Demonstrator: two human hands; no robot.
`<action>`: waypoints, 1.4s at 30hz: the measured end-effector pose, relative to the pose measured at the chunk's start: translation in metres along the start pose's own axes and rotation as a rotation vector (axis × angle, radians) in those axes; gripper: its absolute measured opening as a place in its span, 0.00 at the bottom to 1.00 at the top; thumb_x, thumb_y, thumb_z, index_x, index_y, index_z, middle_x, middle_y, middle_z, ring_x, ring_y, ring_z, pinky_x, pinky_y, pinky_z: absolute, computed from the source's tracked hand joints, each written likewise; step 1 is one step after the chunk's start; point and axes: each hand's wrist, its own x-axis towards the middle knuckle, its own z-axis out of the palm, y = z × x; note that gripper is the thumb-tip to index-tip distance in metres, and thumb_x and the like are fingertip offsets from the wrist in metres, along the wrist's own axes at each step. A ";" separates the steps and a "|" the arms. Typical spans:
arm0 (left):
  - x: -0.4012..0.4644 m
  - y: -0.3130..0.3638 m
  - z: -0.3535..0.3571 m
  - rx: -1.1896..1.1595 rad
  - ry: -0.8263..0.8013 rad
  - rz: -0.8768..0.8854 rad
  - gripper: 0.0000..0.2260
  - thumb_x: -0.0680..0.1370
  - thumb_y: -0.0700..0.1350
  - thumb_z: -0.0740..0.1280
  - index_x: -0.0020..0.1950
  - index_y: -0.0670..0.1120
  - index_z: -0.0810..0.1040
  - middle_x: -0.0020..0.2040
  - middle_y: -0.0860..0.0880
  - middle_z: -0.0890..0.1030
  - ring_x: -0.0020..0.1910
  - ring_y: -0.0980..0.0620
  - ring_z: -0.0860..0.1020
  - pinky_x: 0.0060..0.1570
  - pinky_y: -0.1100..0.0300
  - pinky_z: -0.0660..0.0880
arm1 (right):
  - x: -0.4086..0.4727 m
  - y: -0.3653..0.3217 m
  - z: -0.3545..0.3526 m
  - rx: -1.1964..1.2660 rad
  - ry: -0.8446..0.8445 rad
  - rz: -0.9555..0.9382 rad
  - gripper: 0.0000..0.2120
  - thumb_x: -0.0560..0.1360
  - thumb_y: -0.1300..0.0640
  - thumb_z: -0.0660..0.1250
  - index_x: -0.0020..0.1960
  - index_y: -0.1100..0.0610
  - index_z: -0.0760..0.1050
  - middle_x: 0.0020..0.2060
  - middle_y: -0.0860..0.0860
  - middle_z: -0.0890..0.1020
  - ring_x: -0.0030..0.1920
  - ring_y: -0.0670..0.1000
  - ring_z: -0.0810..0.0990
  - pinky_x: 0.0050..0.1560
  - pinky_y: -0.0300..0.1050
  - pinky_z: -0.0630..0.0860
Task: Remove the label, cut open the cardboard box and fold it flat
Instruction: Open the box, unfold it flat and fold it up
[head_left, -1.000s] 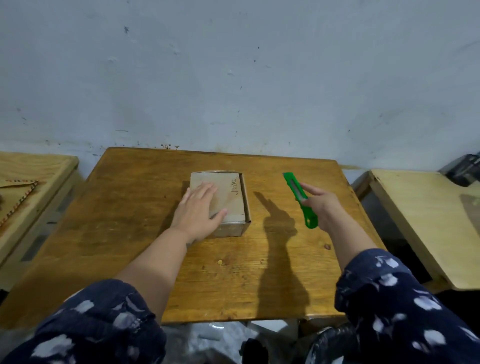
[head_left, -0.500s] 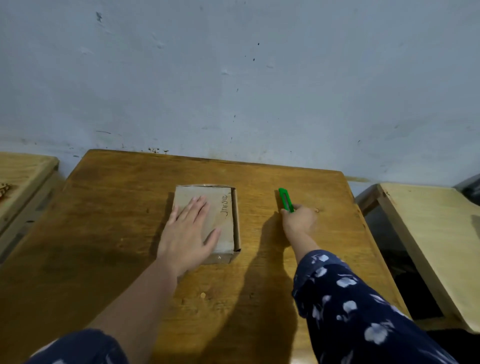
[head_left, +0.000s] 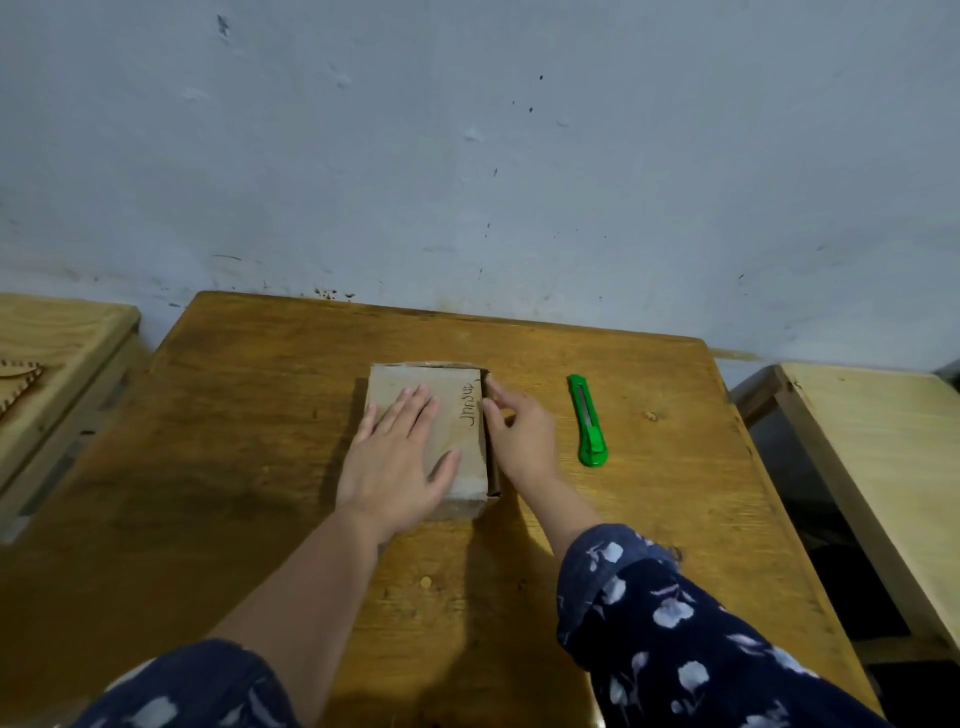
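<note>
Wall (head_left: 467, 156) fills the upper half, pale blue-grey w/ dark specks. Below it the wooden table (head_left: 260, 441), near edge cut off by the frame bottom. Two paler wooden tables flank it, left one (head_left: 57, 353) and right one (head_left: 883, 441), both cropped at the frame sides; something w/ a zigzag edge on the left one is mostly out of view, can't tell what.

Cardboard box (head_left: 415, 387) lies flat around the table's middle, long axis running away from the person toward the wall. Handwriting near its right edge runs along that axis, not legible. Much of the top is hidden under the left hand (head_left: 397, 457); no label to be made out.

Left hand: palm down, fingers spread flat on the box top, pressing, not closed round anything. Right hand (head_left: 522, 434): at the box's right side, fingertips touching the upper right edge; grip loose, fingers slightly curled, nothing held.

Green utility knife (head_left: 587, 421) lies on the table right of the right hand, apart from it, roughly parallel to the box, blade end toward the wall.
</note>
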 end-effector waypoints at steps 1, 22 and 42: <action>0.000 0.000 -0.001 -0.008 -0.004 -0.003 0.32 0.78 0.64 0.43 0.79 0.49 0.49 0.79 0.52 0.49 0.77 0.56 0.45 0.76 0.51 0.42 | -0.004 0.000 0.000 0.019 -0.006 0.003 0.16 0.77 0.55 0.64 0.65 0.52 0.75 0.61 0.52 0.80 0.60 0.50 0.78 0.59 0.42 0.76; -0.006 -0.006 -0.007 -0.021 -0.031 0.027 0.31 0.79 0.63 0.45 0.79 0.49 0.48 0.79 0.52 0.48 0.78 0.55 0.44 0.76 0.51 0.41 | -0.032 0.017 -0.024 -0.237 -0.053 0.176 0.23 0.77 0.48 0.60 0.71 0.41 0.63 0.50 0.50 0.80 0.44 0.51 0.82 0.43 0.51 0.82; -0.008 -0.005 -0.007 -0.034 -0.012 0.041 0.32 0.78 0.64 0.43 0.79 0.51 0.48 0.79 0.53 0.48 0.77 0.57 0.44 0.76 0.51 0.42 | 0.054 -0.001 -0.021 -0.469 -0.133 -0.229 0.19 0.78 0.61 0.61 0.67 0.50 0.73 0.72 0.53 0.68 0.71 0.56 0.66 0.69 0.52 0.66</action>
